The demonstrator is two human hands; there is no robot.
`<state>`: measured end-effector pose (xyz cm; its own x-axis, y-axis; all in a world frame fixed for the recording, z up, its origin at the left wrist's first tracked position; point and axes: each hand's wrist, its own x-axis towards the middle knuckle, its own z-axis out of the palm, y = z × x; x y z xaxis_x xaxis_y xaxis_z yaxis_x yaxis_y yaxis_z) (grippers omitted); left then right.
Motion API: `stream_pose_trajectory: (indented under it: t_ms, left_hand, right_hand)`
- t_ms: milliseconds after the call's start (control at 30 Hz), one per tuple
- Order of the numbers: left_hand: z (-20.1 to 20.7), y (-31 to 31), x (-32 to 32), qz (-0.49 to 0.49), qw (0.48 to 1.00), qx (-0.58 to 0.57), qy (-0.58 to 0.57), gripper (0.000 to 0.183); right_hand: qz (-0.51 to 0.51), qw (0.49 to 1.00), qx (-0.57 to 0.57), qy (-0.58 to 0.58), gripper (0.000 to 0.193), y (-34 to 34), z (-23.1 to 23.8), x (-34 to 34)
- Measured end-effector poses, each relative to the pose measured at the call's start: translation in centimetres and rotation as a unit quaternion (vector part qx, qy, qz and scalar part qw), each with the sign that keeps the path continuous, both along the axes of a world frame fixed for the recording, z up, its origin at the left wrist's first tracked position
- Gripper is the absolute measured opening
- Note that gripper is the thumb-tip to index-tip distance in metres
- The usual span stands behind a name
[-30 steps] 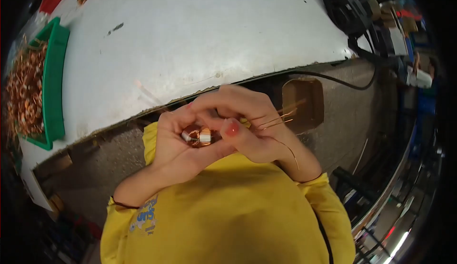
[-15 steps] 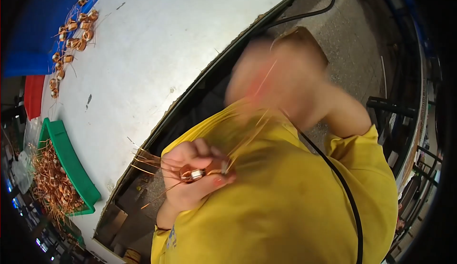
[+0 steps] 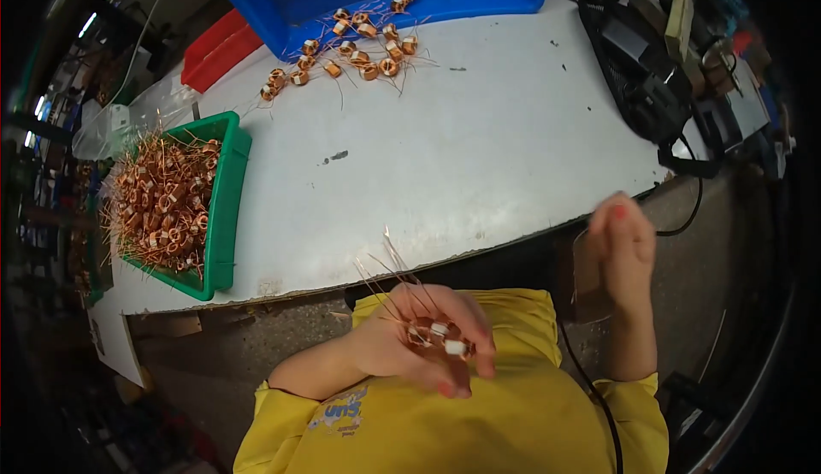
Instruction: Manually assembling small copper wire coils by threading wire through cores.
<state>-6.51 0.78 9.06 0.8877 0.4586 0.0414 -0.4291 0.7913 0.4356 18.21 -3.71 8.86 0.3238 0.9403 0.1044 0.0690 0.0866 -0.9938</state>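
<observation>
Right hand (image 3: 627,247) has parted from left hand (image 3: 410,356), whose fingers (image 3: 475,316) loosely cup coils (image 3: 440,329) that slackening could drop short of the near edge of the surface (image 3: 410,149); right fingers unclear.

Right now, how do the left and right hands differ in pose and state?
The left hand cups copper windings; whether the right hand holds anything is unclear through blur. The left hand is in front of the yellow garment, while the right hand is farther out to the right. Both hands are bare, with red nail colour showing.
</observation>
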Motion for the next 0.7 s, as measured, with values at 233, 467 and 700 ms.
stream_pose_trajectory:
  t_ms: [233,467,700]
  left_hand:
    - [-0.4,1.2,-0.4,-0.017,0.991,0.089,0.102,0.008]
    - [-3.4,-1.5,-1.5,-0.047,0.983,-0.057,0.169,0.01]
    - [-5.6,-3.7,-4.8,-0.016,0.966,0.2,0.163,0.009]
  right_hand:
    - [0.187,0.952,-0.04,-0.237,0.014,7.5,4.7,-4.1]
    - [0.126,0.943,0.082,-0.297,0.02,17.9,6.7,-6.1]
    - [0.107,0.905,0.037,-0.409,0.025,22.5,7.3,-8.4]
